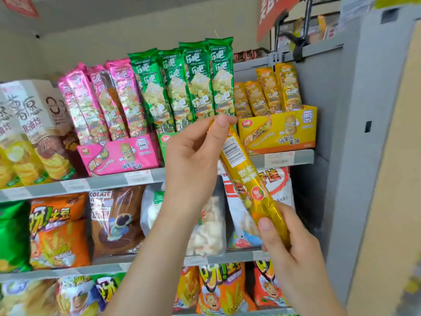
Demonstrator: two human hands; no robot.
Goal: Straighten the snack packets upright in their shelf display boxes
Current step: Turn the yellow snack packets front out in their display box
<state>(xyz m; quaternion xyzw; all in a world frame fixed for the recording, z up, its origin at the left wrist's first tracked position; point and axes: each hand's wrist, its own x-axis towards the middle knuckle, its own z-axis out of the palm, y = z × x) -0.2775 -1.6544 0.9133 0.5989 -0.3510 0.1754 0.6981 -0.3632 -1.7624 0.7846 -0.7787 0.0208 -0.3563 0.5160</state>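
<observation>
Yellow snack packet (pixel 246 179): long foil tube, held in front of the shelves, tilted with its top end to the upper left and its bottom end to the lower right; barcode label faces the camera.

Left hand (pixel 196 160): fingers closed, pinching the packet's top end.

Right hand (pixel 289 245): wrapped around the packet's bottom end, thumb across the front.

Yellow display box (pixel 278 131): on the upper shelf (pixel 303 156) at the right end, against the grey shelf upright (pixel 355 133). Holds several matching yellow packets (pixel 268 94), upright, the rear ones standing higher.

Green packets (pixel 193 83): four in a row, upright to slightly leaning left, just left of the yellow box; their box is mostly hidden behind the left hand.

Pink display box (pixel 120 153): left of the green row, holding pink packets (pixel 100 99) that lean left.

White crisp cartons (pixel 29 110): far left of the same shelf.

Lower shelves: assorted snack bags (pixel 59 231) in orange, green, brown and white.
</observation>
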